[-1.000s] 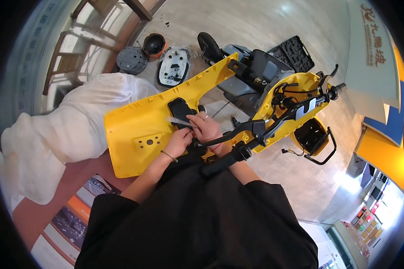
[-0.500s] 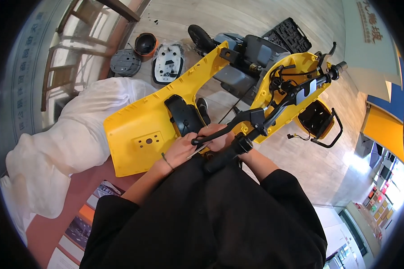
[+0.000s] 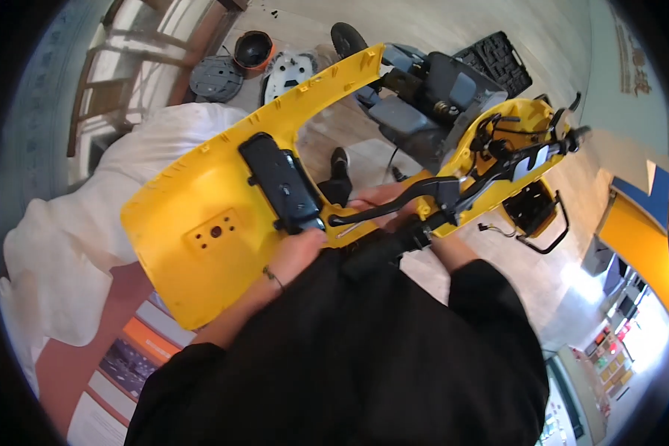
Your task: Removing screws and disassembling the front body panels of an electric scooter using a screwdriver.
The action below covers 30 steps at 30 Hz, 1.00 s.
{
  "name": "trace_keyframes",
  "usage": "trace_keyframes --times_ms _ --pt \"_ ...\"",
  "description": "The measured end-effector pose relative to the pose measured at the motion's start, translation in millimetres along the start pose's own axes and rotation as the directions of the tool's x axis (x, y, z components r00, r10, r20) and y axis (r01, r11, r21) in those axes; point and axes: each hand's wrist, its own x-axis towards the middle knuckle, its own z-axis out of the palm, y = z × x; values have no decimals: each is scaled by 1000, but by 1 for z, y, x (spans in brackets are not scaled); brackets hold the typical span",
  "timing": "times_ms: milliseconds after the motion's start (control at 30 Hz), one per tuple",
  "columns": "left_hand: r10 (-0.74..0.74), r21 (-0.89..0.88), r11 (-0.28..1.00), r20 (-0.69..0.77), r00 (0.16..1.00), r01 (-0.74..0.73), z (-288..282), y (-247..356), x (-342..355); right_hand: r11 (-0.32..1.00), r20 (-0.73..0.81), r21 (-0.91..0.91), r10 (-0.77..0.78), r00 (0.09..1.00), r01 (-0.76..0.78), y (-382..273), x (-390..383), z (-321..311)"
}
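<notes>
Two hands are working at the middle of the frame, against a big yellow panel (image 3: 201, 223) that is stretching from the lower left up to the top centre. Behind it, a stripped scooter (image 3: 453, 126) with grey inner parts and a yellow front is filling the upper right, its handlebar (image 3: 394, 245) running down toward the person's black sleeves. A white cloth (image 3: 74, 245) is lying bunched along the left side, partly under the panel. Near the top right, a black tool case (image 3: 498, 63) is sitting open on the pale floor (image 3: 424, 22). A round grey cover (image 3: 217, 78), an orange and black round part (image 3: 253, 50) and a white housing (image 3: 290, 70) are lying close together at the upper left.

On the panel's inner face, a black oblong fitting (image 3: 282, 182) is sitting upright in the picture. The left hand (image 3: 297, 249) is pressing against the panel's edge just below this fitting, fingers curled and touching its lower end. The right hand (image 3: 383, 202) is lying behind a black brake lever (image 3: 394, 207), fingers bent around something thin; what it is pinching cannot be told. A thin bracelet (image 3: 273, 277) is circling the left wrist.
</notes>
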Motion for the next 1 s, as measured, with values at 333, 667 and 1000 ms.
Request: trace_keyframes --times_ms 333,667,1000 --pt "28 159 987 -42 999 -20 7 -26 14 967 -310 12 245 918 -254 16 1 20" --pt "50 364 918 288 956 -157 30 -26 10 908 -600 -351 -32 800 -227 81 4 64" --pt "66 450 874 262 963 -182 82 -22 -8 996 -525 -40 42 850 -74 97 -39 52"
